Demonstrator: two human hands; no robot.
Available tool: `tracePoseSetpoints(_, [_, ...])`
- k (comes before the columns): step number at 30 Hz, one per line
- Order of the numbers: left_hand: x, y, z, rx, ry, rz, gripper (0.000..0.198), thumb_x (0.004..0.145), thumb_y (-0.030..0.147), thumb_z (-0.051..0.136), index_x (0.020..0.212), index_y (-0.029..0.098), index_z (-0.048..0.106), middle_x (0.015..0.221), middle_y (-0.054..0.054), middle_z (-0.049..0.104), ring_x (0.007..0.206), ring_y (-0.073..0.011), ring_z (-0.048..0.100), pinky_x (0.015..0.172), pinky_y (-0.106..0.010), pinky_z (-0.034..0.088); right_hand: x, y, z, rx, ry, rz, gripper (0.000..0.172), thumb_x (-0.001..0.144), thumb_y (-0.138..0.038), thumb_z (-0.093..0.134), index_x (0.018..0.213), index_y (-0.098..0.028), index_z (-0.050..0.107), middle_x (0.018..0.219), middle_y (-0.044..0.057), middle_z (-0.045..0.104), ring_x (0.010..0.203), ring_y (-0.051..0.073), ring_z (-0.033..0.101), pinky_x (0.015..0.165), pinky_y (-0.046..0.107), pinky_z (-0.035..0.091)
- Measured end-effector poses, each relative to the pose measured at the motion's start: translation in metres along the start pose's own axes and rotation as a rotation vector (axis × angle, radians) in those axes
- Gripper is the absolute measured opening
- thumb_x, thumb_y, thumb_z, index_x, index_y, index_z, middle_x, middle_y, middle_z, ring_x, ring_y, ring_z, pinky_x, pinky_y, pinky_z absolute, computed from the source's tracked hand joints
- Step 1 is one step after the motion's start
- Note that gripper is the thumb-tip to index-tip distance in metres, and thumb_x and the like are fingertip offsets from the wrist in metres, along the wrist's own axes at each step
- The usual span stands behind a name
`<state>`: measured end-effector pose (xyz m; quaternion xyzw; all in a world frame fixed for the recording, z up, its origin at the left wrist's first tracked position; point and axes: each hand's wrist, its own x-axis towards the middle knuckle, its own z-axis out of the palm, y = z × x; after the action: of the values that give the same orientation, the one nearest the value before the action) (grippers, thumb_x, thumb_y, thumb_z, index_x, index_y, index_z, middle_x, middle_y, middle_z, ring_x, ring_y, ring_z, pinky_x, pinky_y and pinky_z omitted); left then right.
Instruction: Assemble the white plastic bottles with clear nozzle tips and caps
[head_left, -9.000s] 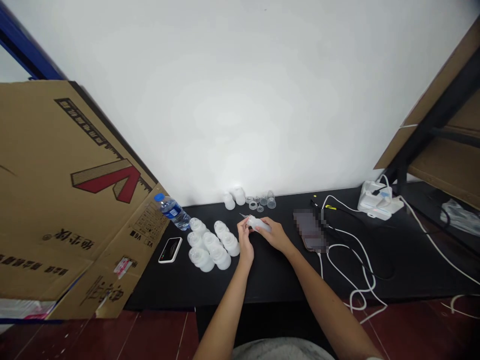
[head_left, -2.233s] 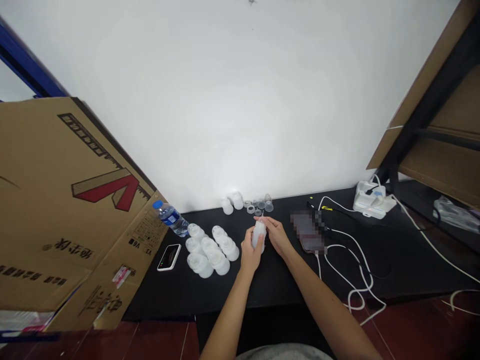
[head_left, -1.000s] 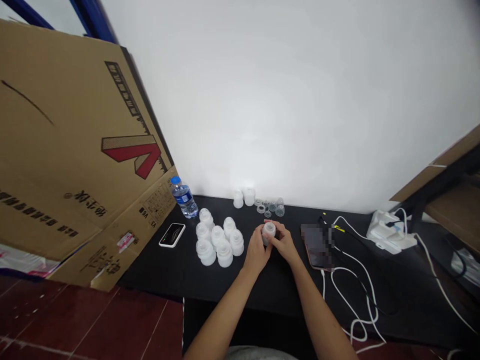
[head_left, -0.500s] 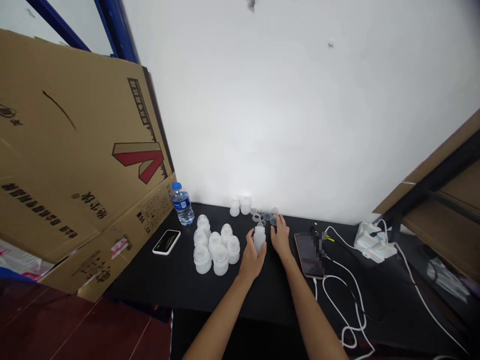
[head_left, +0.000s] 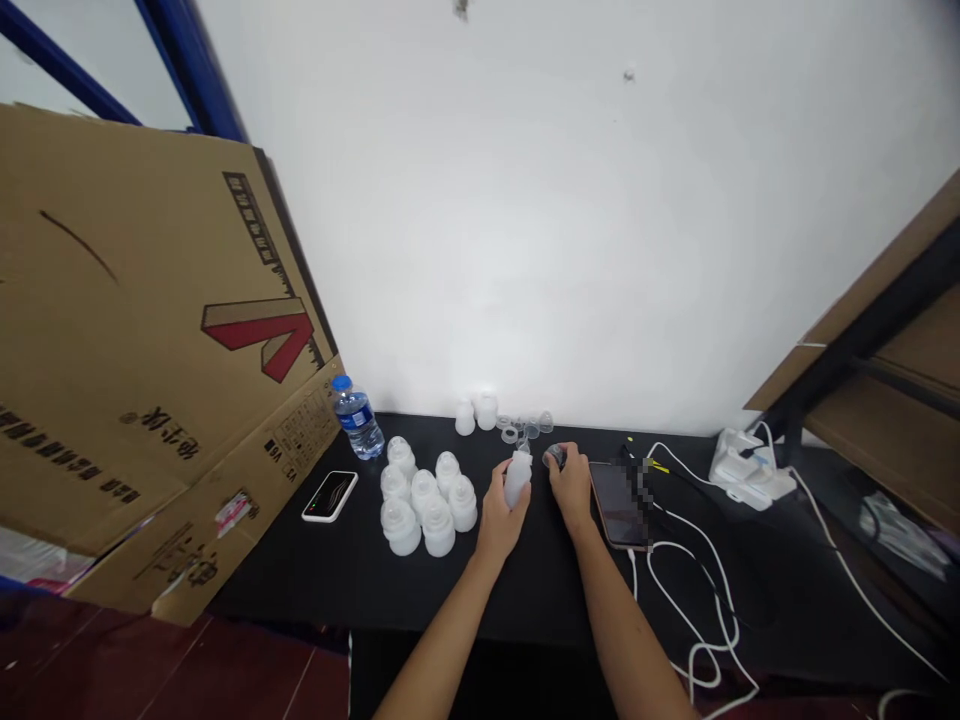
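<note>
My left hand point(head_left: 501, 512) is shut around a translucent white plastic bottle point(head_left: 517, 478), which stands upright in its grip. My right hand point(head_left: 571, 488) is just to the right of that bottle, with its fingertips closed on a small clear round part point(head_left: 555, 457). Beyond both hands lies a group of small clear rings and caps point(head_left: 521, 428). Two white bottles point(head_left: 476, 412) stand beside that group. To the left of my left hand, several white bottles point(head_left: 424, 505) stand clustered together.
The black table point(head_left: 525, 590) runs along a white wall. A pixelated phone point(head_left: 619, 505) lies right of my right hand, with white cables and a white power strip point(head_left: 750, 470) beyond. A water bottle point(head_left: 358, 420), a small white device point(head_left: 330, 496) and leaning cardboard point(head_left: 150, 350) are at left.
My right hand has moved from beside the bottle to the clear part and closed on it. My left hand still holds the bottle upright. The view has shifted slightly.
</note>
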<state>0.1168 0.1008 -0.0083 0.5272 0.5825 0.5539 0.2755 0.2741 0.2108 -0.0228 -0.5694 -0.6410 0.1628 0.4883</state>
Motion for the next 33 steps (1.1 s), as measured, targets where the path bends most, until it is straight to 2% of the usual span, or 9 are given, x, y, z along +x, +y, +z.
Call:
tracePoseSetpoints(4, [0.001,0.003,-0.001,0.028,-0.043,0.021,0.055,0.099,0.048,0.067,0.148,0.026,0.059,0.144,-0.012,0.070,0.132,-0.0308,0.067,0.113,-0.044,0.050,0.008,-0.001,0.000,0.432,0.086,0.240,0.050,0.090,-0.068,0.068,0.107,-0.021,0.064,0.094,0.012,0.080,0.076,0.027,0.070,0.067,0.036,0.053])
tracePoseSetpoints(7, [0.001,0.002,0.000,0.032,-0.095,0.054,0.055,0.096,0.045,0.069,0.147,0.027,0.061,0.148,-0.011,0.069,0.135,-0.0319,0.065,0.117,-0.046,0.048,0.011,-0.002,0.002,0.598,0.105,0.304,0.054,0.090,-0.073,0.066,0.105,-0.021,0.064,0.084,0.009,0.079,0.065,0.023,0.067,0.054,0.032,0.048])
tracePoseSetpoints(9, [0.001,0.000,0.001,0.030,-0.126,0.079,0.054,0.095,0.043,0.071,0.146,0.028,0.063,0.148,-0.010,0.069,0.136,-0.0325,0.065,0.118,-0.048,0.048,0.011,-0.005,0.003,0.642,0.096,0.303,0.055,0.089,-0.073,0.068,0.106,-0.021,0.066,0.083,0.007,0.079,0.063,0.022,0.066,0.052,0.031,0.047])
tracePoseSetpoints(12, [0.001,0.000,0.001,0.037,-0.131,0.089,0.054,0.095,0.042,0.071,0.146,0.028,0.063,0.148,-0.010,0.069,0.135,-0.0330,0.066,0.117,-0.049,0.049,0.007,-0.013,0.004,0.709,0.013,0.245,0.050,0.089,-0.068,0.073,0.108,-0.022,0.068,0.088,0.006,0.079,0.069,0.021,0.068,0.055,0.029,0.048])
tracePoseSetpoints(17, [0.000,0.002,0.000,0.065,-0.110,0.062,0.053,0.098,0.044,0.068,0.148,0.026,0.060,0.145,-0.011,0.069,0.130,-0.0303,0.067,0.113,-0.045,0.051,0.000,-0.028,0.000,0.749,-0.126,0.143,0.043,0.092,-0.061,0.075,0.109,-0.022,0.070,0.094,0.008,0.080,0.083,0.025,0.073,0.064,0.031,0.052])
tracePoseSetpoints(22, [-0.001,0.006,-0.001,0.071,-0.074,0.046,0.053,0.100,0.047,0.065,0.148,0.026,0.057,0.141,-0.012,0.071,0.125,-0.0293,0.070,0.107,-0.042,0.054,-0.004,-0.037,-0.004,0.673,-0.163,0.088,0.040,0.097,-0.060,0.067,0.112,-0.023,0.074,0.107,0.009,0.079,0.094,0.026,0.073,0.074,0.034,0.056])
tracePoseSetpoints(25, [-0.002,0.008,-0.003,0.057,-0.089,0.048,0.053,0.101,0.046,0.065,0.149,0.025,0.056,0.140,-0.014,0.071,0.125,-0.0292,0.070,0.106,-0.042,0.054,-0.005,-0.036,-0.004,0.623,-0.176,0.055,0.042,0.099,-0.062,0.065,0.115,-0.025,0.076,0.107,0.008,0.079,0.092,0.026,0.072,0.076,0.034,0.058])
tracePoseSetpoints(29, [-0.002,0.008,-0.004,0.049,-0.087,0.051,0.052,0.102,0.046,0.065,0.148,0.024,0.055,0.141,-0.015,0.070,0.125,-0.0300,0.070,0.106,-0.044,0.054,-0.005,-0.035,-0.002,0.678,-0.217,0.069,0.044,0.098,-0.065,0.065,0.115,-0.025,0.076,0.109,0.007,0.079,0.093,0.026,0.073,0.076,0.035,0.060])
tracePoseSetpoints(33, [-0.002,0.004,-0.003,0.050,-0.094,0.054,0.052,0.102,0.046,0.064,0.147,0.022,0.054,0.141,-0.017,0.069,0.127,-0.0299,0.069,0.107,-0.044,0.053,-0.004,-0.038,0.000,0.731,-0.249,0.076,0.043,0.098,-0.066,0.064,0.107,-0.025,0.073,0.115,0.009,0.080,0.098,0.028,0.074,0.079,0.037,0.060])
